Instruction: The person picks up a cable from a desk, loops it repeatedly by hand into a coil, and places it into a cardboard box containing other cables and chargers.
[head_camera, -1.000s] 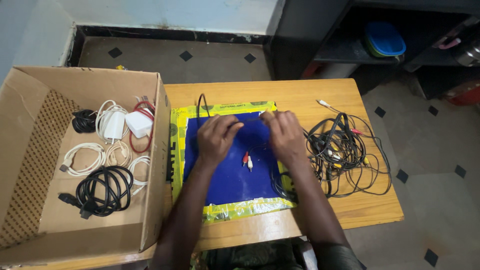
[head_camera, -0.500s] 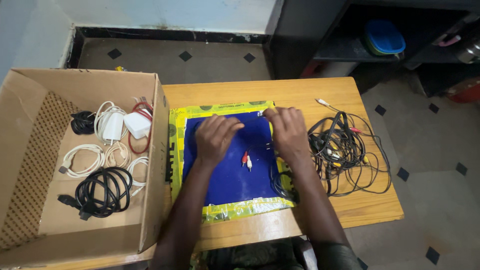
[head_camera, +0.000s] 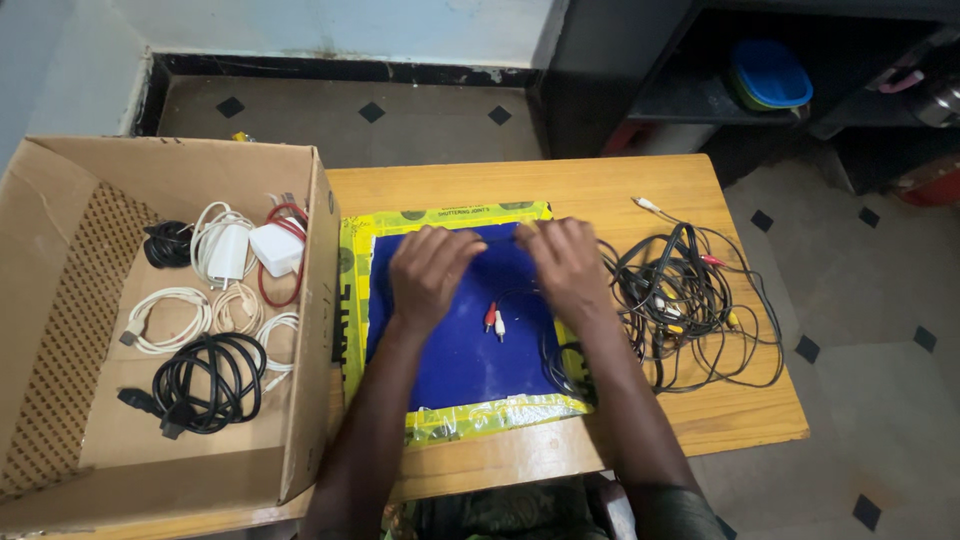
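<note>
Thin black cable (head_camera: 497, 237) pinched between both hands (head_camera: 428, 272) (head_camera: 565, 266) over glossy blue mat (head_camera: 455, 355)

To your left stands an open cardboard box (head_camera: 318, 300), brown and rectangular, its flaps up and its right wall pressed against the edge of the wooden surface (head_camera: 600, 190). The inner left wall shows a patch of exposed corrugated ribbing. On the outer right wall you can see small dark printed marks. In front of you, on the surface, lies a blue mat edged in yellow tape (head_camera: 440, 213) that carries dark print and green round marks along its top and left strips.
</note>
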